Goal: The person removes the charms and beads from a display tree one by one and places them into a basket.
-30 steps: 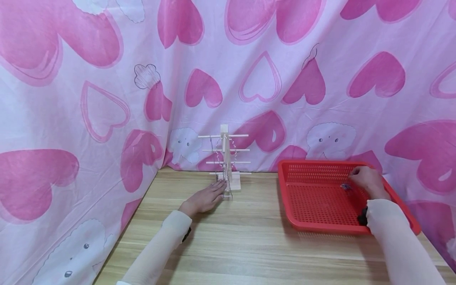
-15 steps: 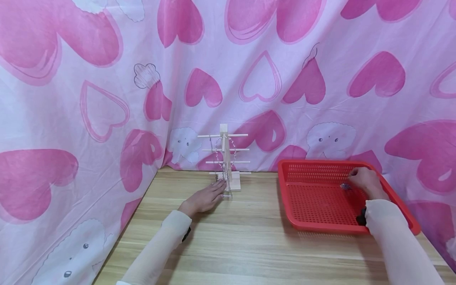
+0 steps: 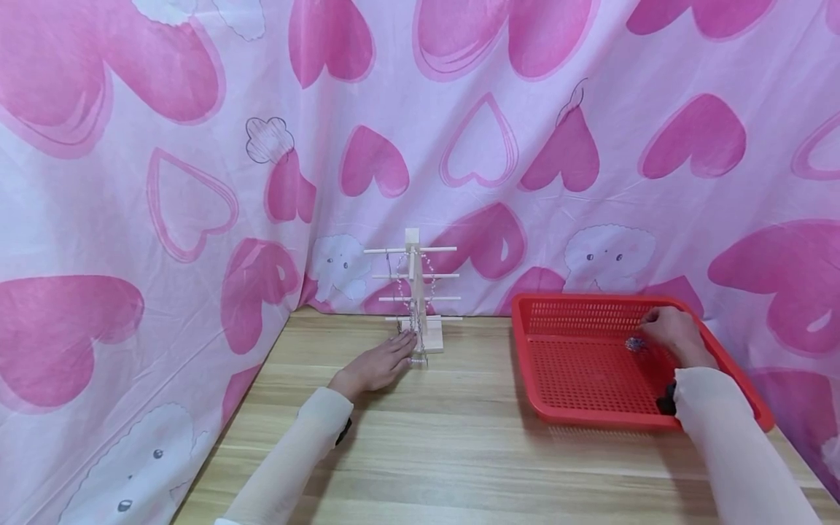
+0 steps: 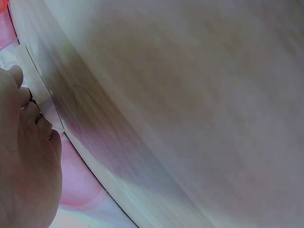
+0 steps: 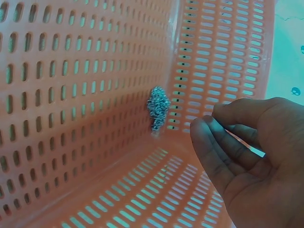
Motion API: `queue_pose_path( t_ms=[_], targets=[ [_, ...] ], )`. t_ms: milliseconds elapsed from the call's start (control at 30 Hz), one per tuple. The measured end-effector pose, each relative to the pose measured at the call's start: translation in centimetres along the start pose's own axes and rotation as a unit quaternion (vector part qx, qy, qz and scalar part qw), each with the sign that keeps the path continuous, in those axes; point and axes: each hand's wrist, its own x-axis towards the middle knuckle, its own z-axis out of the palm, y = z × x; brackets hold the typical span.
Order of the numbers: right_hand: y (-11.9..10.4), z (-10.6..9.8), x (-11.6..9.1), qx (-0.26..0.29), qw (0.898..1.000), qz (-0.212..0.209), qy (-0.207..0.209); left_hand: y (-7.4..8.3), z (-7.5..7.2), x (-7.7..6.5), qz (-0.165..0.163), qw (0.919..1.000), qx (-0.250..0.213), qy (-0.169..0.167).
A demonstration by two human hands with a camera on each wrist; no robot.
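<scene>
A pale wooden jewellery stand (image 3: pixel 418 292) with several crossbars rises at the back of the table. A pearly beaded necklace (image 3: pixel 432 283) and thin chains (image 3: pixel 413 317) hang from it. My left hand (image 3: pixel 377 364) lies with fingers extended at the stand's base, touching the base or the chain ends; which one I cannot tell. At the back right, inside the red basket (image 3: pixel 525 364), is my right hand (image 3: pixel 672 332). Its thumb and fingers are loosely bent, with nothing visible between them. Apart from those fingertips sits a small silvery chain heap (image 5: pixel 158 108) in the basket.
The basket's perforated side walls rise around my right hand. A wooden tabletop (image 3: pixel 459 437) stretches between the stand and the basket. Pink heart-patterned cloth (image 3: pixel 374 160) hangs behind and on both sides.
</scene>
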Motion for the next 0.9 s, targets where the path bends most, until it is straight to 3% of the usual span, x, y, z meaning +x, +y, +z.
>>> queue_pose_path(
  t_ms=[300,633,900],
  targets=[
    [-2.0,-0.3,-0.1,-0.054,0.996,-0.066,0.023,-0.4,0.6,0.1,0.003,0.9996,-0.017,0.022],
    [-5.1,0.2,-0.1,-0.043,0.995,-0.087,0.016,-0.3,0.2,0.1,-0.016,0.9998,-0.011,0.002],
    [-8.5,1.1,-0.4,-0.043,0.987,-0.150,0.039,-0.3,0.1,0.3,-0.017,0.9997,-0.019,0.005]
  ],
)
